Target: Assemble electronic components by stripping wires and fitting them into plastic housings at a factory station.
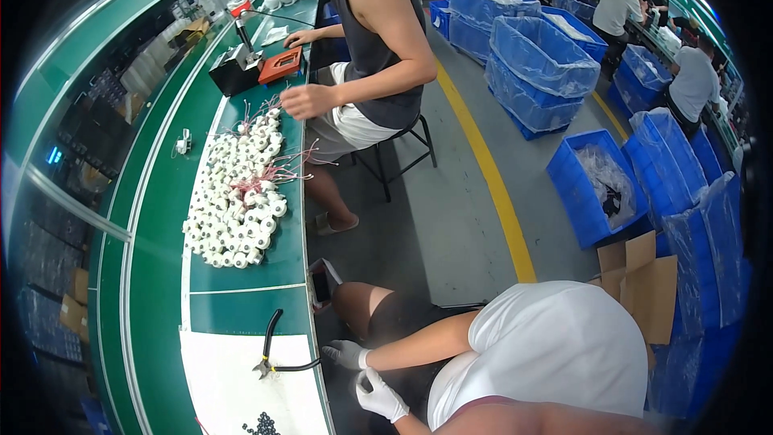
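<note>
Green tabletop (233, 310) runs up the left side, with a gray floor (435, 234) beside it and a yellow stripe (491, 177) on the floor. Blue bins (568, 193) lined with clear bags fill the right side, near a brown cardboard box (644, 294) with its flaps up. Another person (374, 40) in a dark top sits on a black stool (386, 169) farther up, one hand by a big pile of white parts (229, 217). Past that pile are an orange tray (282, 66) and a black box (232, 72).

The white parts are small, round and smooth, and thin red and white wires (262, 184) stick out of them. A flat white sheet (229, 379) covers the near end, with little black bits (261, 424) on it. The pliers (272, 358) have shiny metal tips and long black handles, spread wide.

The right grip (345, 353) and left grip (381, 396) wear soft, thin white gloves and sit close together, just off the tabletop's edge. The pliers lie on the sheet, one handle end just beside the right grip. Both grips have bent fingers, but I can't tell if either one pinches anything.
</note>
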Motion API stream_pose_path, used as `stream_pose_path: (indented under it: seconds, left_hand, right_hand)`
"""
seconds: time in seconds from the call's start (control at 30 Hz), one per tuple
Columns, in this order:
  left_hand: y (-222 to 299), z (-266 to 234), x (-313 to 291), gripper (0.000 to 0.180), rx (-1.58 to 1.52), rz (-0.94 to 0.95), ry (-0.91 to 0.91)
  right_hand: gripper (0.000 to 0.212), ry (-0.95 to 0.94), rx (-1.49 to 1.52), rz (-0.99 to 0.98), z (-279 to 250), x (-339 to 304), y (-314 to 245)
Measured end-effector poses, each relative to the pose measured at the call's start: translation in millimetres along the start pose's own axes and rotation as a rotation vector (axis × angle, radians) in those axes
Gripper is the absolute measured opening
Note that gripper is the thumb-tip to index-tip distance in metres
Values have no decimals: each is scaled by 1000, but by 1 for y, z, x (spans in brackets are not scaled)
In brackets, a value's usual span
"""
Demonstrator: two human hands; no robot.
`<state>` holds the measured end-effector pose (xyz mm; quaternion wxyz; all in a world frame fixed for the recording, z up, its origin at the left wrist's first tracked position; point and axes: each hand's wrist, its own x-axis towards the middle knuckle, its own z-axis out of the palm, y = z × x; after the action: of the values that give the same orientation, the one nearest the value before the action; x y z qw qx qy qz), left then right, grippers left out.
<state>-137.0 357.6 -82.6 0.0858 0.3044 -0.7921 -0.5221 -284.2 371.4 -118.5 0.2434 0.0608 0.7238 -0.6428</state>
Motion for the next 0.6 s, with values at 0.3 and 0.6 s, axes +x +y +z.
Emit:
stream_pose_path:
  seconds: [0.3,0.6]
  left_hand:
    - [8,3,1,15,240,215,269]
    - [69,-35,2,27,417,-22,85]
  right_hand:
    - [56,63,-41,-15,-4,-17,-10]
    - [54,58,-105,-57,16,-18,-1]
